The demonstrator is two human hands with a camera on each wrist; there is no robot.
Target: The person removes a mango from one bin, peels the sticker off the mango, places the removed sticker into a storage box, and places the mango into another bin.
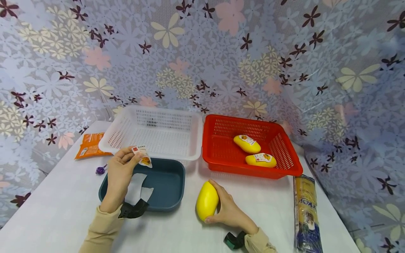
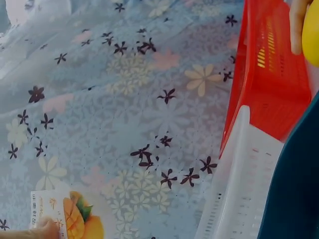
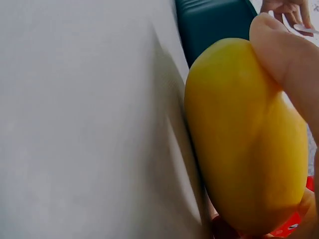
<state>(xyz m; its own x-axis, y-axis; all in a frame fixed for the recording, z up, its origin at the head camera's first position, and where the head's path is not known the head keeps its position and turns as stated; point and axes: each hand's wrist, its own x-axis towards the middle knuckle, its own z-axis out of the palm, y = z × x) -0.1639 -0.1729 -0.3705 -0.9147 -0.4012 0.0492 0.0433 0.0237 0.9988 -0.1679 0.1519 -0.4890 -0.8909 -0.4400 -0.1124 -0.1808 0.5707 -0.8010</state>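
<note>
My left hand (image 1: 118,175) pinches a mango-picture sticker (image 1: 143,157) between thumb and fingers, above the back rim of the teal basin (image 1: 173,186). In the left wrist view the printed fruit on the sticker (image 2: 82,219) faces the camera. To the right of the basin, my right hand (image 1: 229,210) grips a plain yellow mango (image 1: 206,202) from its right side, thumb at the near end. No label shows on this mango (image 3: 239,129) in the right wrist view. Two mangoes with stickers, one farther back (image 1: 245,144) and one nearer (image 1: 251,160), lie in the red basket (image 1: 218,165).
White backing-paper pieces (image 1: 134,188) lie in the basin. Behind it stands a white basket (image 1: 161,135). An orange packet (image 1: 90,147) and a small purple object (image 1: 100,170) are at the left. A long plastic packet (image 1: 307,211) lies along the right table edge.
</note>
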